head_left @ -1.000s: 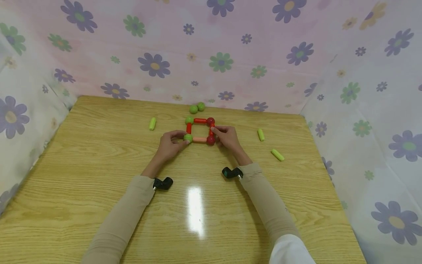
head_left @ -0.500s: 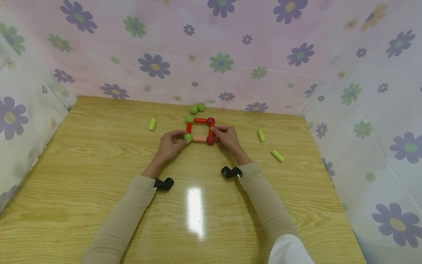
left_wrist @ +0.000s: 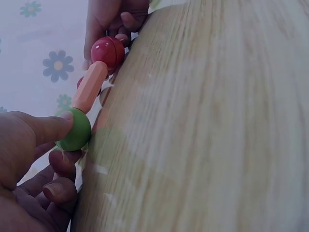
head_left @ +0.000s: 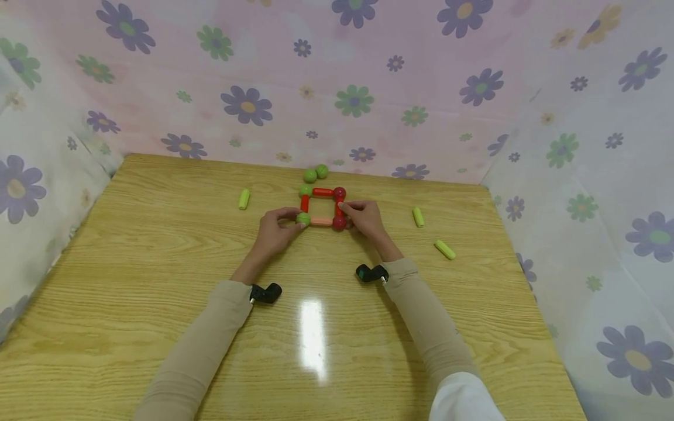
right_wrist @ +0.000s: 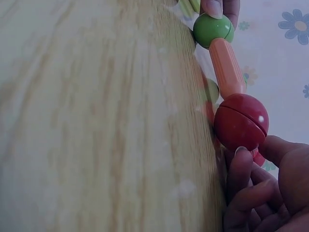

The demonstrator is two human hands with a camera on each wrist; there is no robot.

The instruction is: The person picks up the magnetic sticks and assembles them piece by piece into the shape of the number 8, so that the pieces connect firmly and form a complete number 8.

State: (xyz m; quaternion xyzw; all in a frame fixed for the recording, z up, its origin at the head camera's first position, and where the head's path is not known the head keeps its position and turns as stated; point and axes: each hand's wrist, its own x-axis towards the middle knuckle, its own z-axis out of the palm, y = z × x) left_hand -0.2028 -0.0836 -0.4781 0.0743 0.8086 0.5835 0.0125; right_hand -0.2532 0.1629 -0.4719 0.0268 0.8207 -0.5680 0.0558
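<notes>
A square of balls joined by rods lies toward the back of the table. At its left corners are a front green ball (head_left: 303,219) and a back green ball (head_left: 305,191); dark red balls, one at the front (head_left: 339,223) and one at the back (head_left: 339,192), form the right corners. A peach rod (left_wrist: 90,87) makes the front side, while red rods (head_left: 323,192) make the others. My left hand (head_left: 276,231) pinches the front green ball between thumb and fingers. With thumb and fingers, my right hand (head_left: 367,220) grips the right-side red rod (head_left: 339,209), just behind the front red ball.
Two loose green balls (head_left: 310,175) sit behind the square, near the flowered backdrop (head_left: 295,76). One yellow-green rod (head_left: 244,199) lies to the left. On the right lie two more, a farther rod (head_left: 418,217) and a nearer rod (head_left: 444,249).
The square has shifted very slightly to the right, with both hands keeping hold of it. My left forearm has moved a little to the right too. The loose pieces stay where they were.
</notes>
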